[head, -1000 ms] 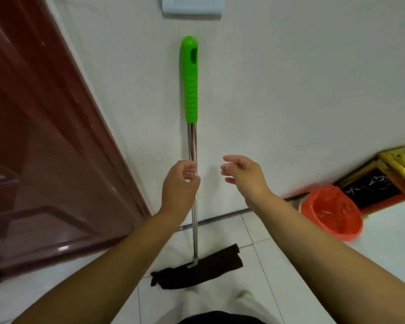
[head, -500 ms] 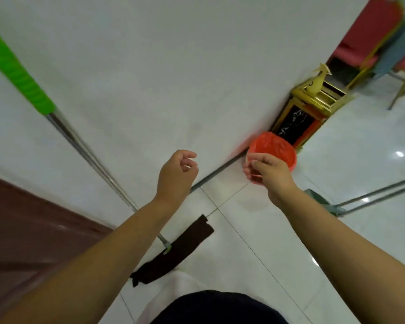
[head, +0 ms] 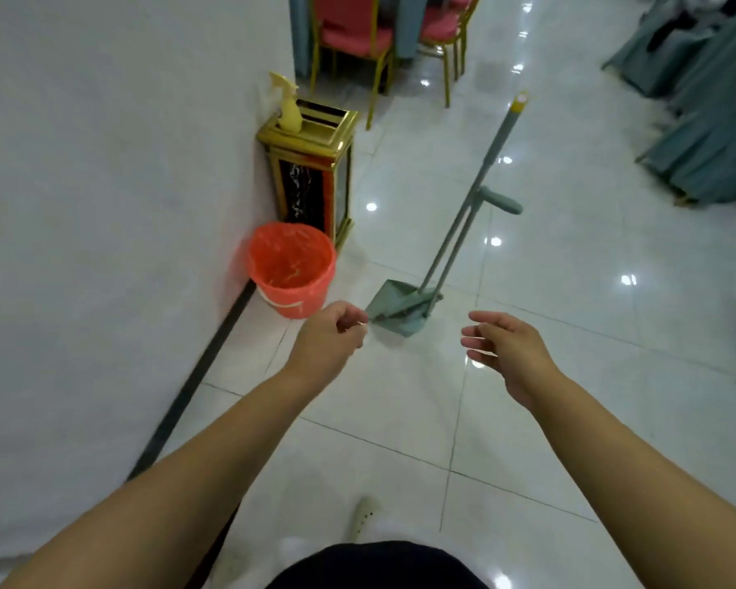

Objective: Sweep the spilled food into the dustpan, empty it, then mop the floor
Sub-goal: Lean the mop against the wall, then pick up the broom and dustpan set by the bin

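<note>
A grey-green dustpan (head: 394,310) stands on the white tiled floor, and its long handle (head: 455,235) leans up to the right beside a broom pole (head: 491,150) with a yellow tip. Left of it, against the wall, sits a red bin (head: 292,269) lined with a red bag. My left hand (head: 328,340) hovers just in front of the dustpan with loosely curled fingers and holds nothing. My right hand (head: 504,348) is held out to the right, fingers apart and empty. The mop is out of view.
A gold-framed stand (head: 315,172) with a yellow spray bottle (head: 287,104) on top stands by the white wall (head: 103,206). Red chairs (head: 353,40) are further back. Grey-green cloth-covered furniture (head: 706,121) fills the right side. My shoe (head: 364,516) shows at the bottom.
My left hand let go of the green-handled mop leaning on the wall. I turned right, away from it, and the bin and dustpan came into view.
</note>
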The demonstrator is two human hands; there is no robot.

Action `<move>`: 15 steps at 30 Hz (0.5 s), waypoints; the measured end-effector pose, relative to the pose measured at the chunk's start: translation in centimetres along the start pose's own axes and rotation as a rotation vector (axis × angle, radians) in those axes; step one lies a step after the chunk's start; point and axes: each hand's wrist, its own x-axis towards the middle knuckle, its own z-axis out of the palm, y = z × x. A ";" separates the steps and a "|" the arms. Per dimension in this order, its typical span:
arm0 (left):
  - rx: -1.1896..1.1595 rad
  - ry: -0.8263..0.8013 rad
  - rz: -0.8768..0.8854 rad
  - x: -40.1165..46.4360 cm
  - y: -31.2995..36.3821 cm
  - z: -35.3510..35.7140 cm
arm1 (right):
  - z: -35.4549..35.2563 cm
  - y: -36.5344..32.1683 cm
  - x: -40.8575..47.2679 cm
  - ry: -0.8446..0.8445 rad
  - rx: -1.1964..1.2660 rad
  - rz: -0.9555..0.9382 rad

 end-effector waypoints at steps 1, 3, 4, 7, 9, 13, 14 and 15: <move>0.004 -0.041 -0.001 0.8 0.5 1.8 | -1.9 0.5 0.4 0.031 0.025 0.020; 0.008 -0.105 -0.005 2.0 1.4 5.0 | -5.1 1.4 1.0 0.088 0.071 0.060; 0.013 -0.131 -0.008 2.6 1.9 6.3 | -6.3 1.8 1.2 0.110 0.094 0.078; 0.032 -0.208 -0.021 4.0 3.1 9.1 | -9.0 2.6 1.8 0.164 0.152 0.116; 0.049 -0.243 -0.028 5.2 3.8 10.4 | -10.0 2.7 2.5 0.196 0.187 0.134; 0.072 -0.292 -0.054 8.5 5.1 12.3 | -10.6 2.5 4.2 0.236 0.231 0.159; 0.073 -0.300 -0.064 9.5 5.5 12.7 | -10.6 2.3 4.8 0.244 0.230 0.160; 0.074 -0.312 -0.069 10.6 5.9 13.1 | -10.6 2.0 5.5 0.252 0.229 0.160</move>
